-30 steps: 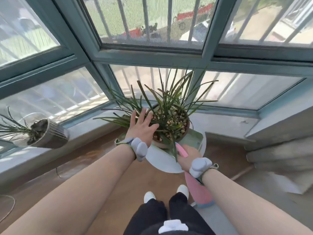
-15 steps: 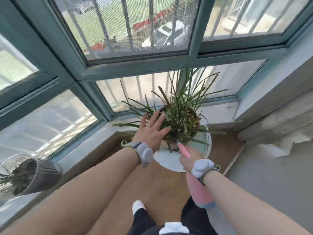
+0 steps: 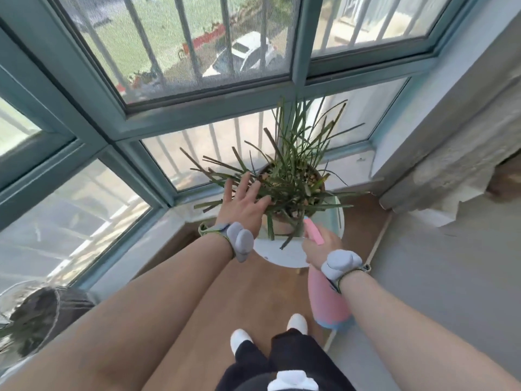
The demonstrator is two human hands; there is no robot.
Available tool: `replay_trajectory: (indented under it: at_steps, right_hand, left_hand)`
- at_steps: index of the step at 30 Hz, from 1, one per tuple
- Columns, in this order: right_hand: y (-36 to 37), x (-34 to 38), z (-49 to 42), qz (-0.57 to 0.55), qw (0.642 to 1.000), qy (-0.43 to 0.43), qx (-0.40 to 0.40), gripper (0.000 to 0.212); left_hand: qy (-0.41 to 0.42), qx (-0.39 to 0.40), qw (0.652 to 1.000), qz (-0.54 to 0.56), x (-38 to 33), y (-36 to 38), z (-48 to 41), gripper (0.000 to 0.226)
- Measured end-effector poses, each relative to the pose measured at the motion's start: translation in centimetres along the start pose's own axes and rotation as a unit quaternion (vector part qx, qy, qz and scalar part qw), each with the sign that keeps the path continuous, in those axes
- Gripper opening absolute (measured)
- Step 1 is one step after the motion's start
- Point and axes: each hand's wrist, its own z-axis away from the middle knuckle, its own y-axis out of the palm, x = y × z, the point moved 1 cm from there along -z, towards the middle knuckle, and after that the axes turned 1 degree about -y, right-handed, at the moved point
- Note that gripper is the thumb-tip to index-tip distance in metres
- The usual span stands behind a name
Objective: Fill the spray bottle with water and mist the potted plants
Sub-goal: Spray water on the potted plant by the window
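A potted plant [image 3: 293,182] with long thin green leaves and pebbles on its soil stands in a terracotta pot on a small round white table [image 3: 277,253] by the window. My left hand [image 3: 244,203] is spread flat, fingers straight, against the leaves on the pot's left side. My right hand [image 3: 321,246] grips the head of a pink spray bottle [image 3: 328,300], its pink nozzle pointing at the base of the plant. The bottle's body hangs below my wrist.
A second potted plant [image 3: 36,314] in a dark pot sits on the window ledge at lower left. Teal window frames [image 3: 174,119] run behind the table. A grey wall [image 3: 451,153] with peeling plaster rises on the right. My feet [image 3: 296,324] stand on the wooden floor.
The view has swung left and down, so the plant now lies right of centre. My left hand stays spread on the leaves. My right hand keeps the bottle aimed at the pot.
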Motion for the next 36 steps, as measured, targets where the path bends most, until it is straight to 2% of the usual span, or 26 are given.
replay_trajectory:
  at_steps: [1, 3, 5, 8, 14, 18, 23, 28, 32, 36]
  right_hand:
    - [-0.5, 0.0, -0.1, -0.006, 1.000, -0.003, -0.003, 0.010]
    - [-1.4, 0.4, -0.2, -0.011, 1.000, -0.013, -0.006, 0.015]
    - [-2.2, 1.0, -0.2, -0.014, 1.000, -0.021, 0.011, 0.012]
    - [-3.4, 2.6, -0.4, -0.006, 0.998, -0.030, 0.049, 0.019]
    - [-4.0, 5.5, -1.4, -0.003, 0.994, -0.069, 0.084, 0.029]
    - [-2.9, 6.3, -2.6, 0.048, 0.992, -0.064, 0.092, 0.031]
    - [-0.3, 6.7, -3.6, 0.078, 0.995, -0.036, 0.055, 0.026]
    - [1.3, 6.8, -4.3, 0.107, 0.994, 0.009, 0.015, 0.049]
    - [1.6, 7.8, -4.4, 0.097, 0.994, 0.039, 0.013, 0.034]
    - [1.7, 8.4, -4.3, 0.077, 0.996, 0.038, -0.009, 0.028]
  left_hand:
    - [-0.008, 0.002, 1.000, 0.001, -0.1, 0.1, 0.0, 0.049]
    - [-0.031, -0.001, 1.000, 0.005, -0.4, 0.0, -0.1, 0.054]
    - [-0.060, -0.024, 0.998, 0.010, -0.8, -0.1, 0.0, 0.063]
    - [-0.084, -0.041, 0.996, -0.005, -1.3, -0.3, -0.4, 0.074]
    - [-0.123, 0.041, 0.991, -0.012, -1.1, 0.0, -0.8, 0.046]
    - [-0.091, 0.076, 0.993, -0.013, -0.5, 1.0, 0.6, 0.035]
    - [-0.041, 0.088, 0.995, 0.002, 0.6, 2.2, 1.5, 0.042]
    - [0.016, 0.089, 0.996, 0.001, 2.2, 2.1, 0.2, 0.052]
    - [0.067, 0.087, 0.994, 0.009, 3.1, 1.7, -0.5, 0.056]
    - [0.114, 0.104, 0.988, 0.012, 3.6, 1.7, -0.4, 0.056]
